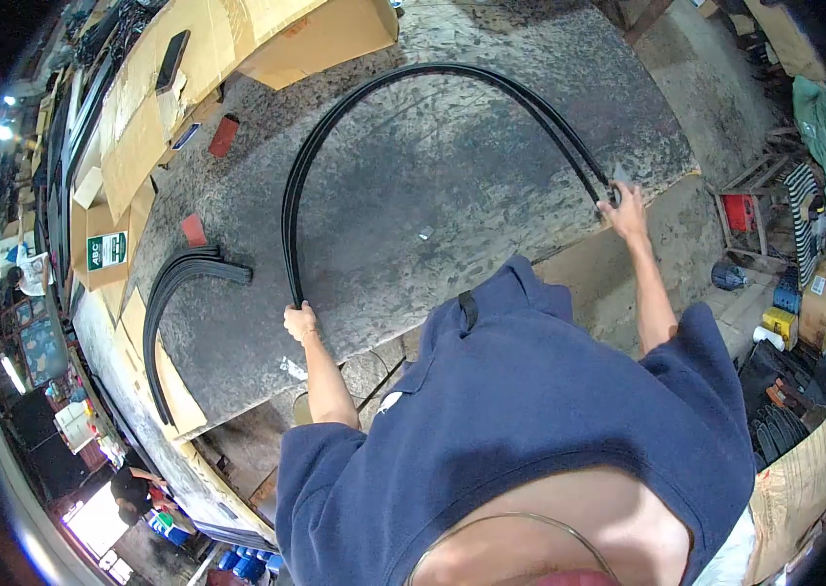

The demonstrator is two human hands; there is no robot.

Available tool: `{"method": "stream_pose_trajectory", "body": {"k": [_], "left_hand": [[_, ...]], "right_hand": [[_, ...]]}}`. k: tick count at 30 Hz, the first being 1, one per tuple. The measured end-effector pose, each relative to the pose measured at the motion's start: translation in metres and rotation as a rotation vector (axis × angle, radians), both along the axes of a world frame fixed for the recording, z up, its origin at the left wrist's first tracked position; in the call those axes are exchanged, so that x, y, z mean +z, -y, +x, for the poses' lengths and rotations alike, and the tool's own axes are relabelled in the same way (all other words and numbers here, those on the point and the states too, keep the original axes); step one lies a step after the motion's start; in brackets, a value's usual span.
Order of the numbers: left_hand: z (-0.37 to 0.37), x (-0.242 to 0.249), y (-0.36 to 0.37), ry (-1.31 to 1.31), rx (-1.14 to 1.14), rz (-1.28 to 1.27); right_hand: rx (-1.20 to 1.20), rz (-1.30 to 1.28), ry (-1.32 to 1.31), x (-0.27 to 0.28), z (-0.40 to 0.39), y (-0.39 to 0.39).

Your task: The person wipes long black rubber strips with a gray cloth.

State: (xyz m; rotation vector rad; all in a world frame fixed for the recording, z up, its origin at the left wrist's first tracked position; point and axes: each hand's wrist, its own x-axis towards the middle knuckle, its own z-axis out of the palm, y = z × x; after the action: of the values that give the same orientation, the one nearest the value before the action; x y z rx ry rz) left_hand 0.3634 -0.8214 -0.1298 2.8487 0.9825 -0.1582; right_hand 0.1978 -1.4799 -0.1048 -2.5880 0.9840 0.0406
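Long black strips (444,68) arch over the dark worktable (383,215), their two ends toward me. At the strips' left end, my left hand (300,322) is closed round them near the table's front edge. My right hand (627,212) holds the other end at the right edge, fingers bent round it, with a small grey piece (621,176) beside the fingertips. The ends there lie slightly apart. A separate bundle of curved black strips (165,293) rests on the left part of the table.
Cardboard boxes (320,44) stand along the back left, with a dark phone-like object (172,61) on one. Two red pieces (223,136) lie near them. A wooden stool (757,210) stands at the right. Two other people (131,493) are far left.
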Motion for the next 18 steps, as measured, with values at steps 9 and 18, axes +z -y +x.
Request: {"method": "stream_pose_trajectory", "body": {"k": [9,18], "left_hand": [[-0.035,-0.057,-0.065,0.13,0.348,-0.43],[-0.052,-0.048,-0.034,0.379,0.483,-0.598]], "right_hand": [[-0.229,-0.063,0.209,-0.019,0.013,0.004],[-0.491,0.363,0.18,-0.071,0.017,0.044]]}}
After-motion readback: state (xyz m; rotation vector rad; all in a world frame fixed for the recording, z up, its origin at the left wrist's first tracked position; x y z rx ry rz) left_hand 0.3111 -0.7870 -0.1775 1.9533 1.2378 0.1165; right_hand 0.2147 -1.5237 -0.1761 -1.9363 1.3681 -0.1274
